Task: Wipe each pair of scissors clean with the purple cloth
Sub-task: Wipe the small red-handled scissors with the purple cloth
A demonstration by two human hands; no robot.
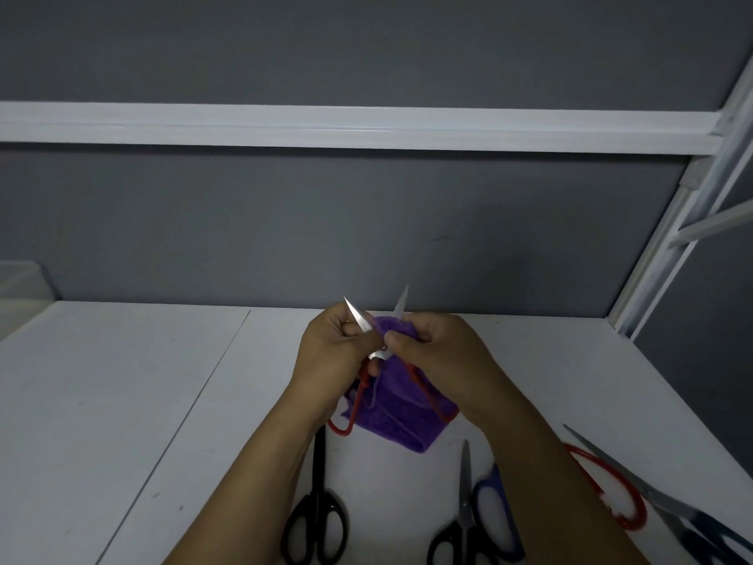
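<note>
Grey matte wall (366,222) behind, light dim and even. White horizontal rail (366,126) across wall. White counter (122,401) below, thin dark seam (194,401) running diagonally through left part. White frame post (668,238) slanting up at right. Pale translucent object (24,283) far left, unclear.

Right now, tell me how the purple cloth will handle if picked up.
Probably floppy: the purple cloth droops in folds under the right hand. Likely light, since it seems to hang from that grip alone. Its plush-looking surface should resist slipping.
</note>
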